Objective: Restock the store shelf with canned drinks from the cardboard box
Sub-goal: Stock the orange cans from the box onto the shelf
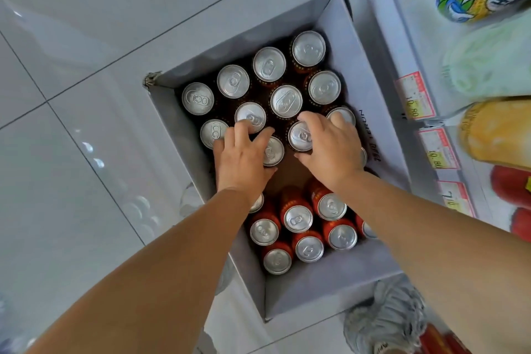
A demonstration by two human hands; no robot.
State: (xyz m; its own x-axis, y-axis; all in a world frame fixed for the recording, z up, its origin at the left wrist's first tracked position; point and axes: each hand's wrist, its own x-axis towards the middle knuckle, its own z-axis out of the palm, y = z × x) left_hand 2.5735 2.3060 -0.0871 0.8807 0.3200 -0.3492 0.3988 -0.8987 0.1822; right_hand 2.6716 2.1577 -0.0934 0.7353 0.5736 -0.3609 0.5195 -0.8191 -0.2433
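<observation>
Where the white tiled floor (86, 72) meets the foot of the store shelf (402, 23), an open cardboard box (321, 287) sits just beside it, its grey inner walls standing up around the load. Red drink cans (268, 63) with silver tops stand upright inside: a tight cluster fills the far end, a smaller group stands at the near end, and a bare patch of brown box bottom shows between them.

Both of the person's bare arms reach down into the box. The right hand (330, 149) is clamped on one can (300, 136) at the near edge of the far cluster, thumb on its near side and fingers curled over the far rim. The left hand (244, 158) lies over the neighbouring can tops with its fingers bent across them; whether it actually grips one I cannot tell.

Along the shelf edge hang pink price tags (416, 95), and behind them lie bagged goods, one a yellow packet (497, 129). A grey shoe (385, 319) stands on the floor near the box's near corner.
</observation>
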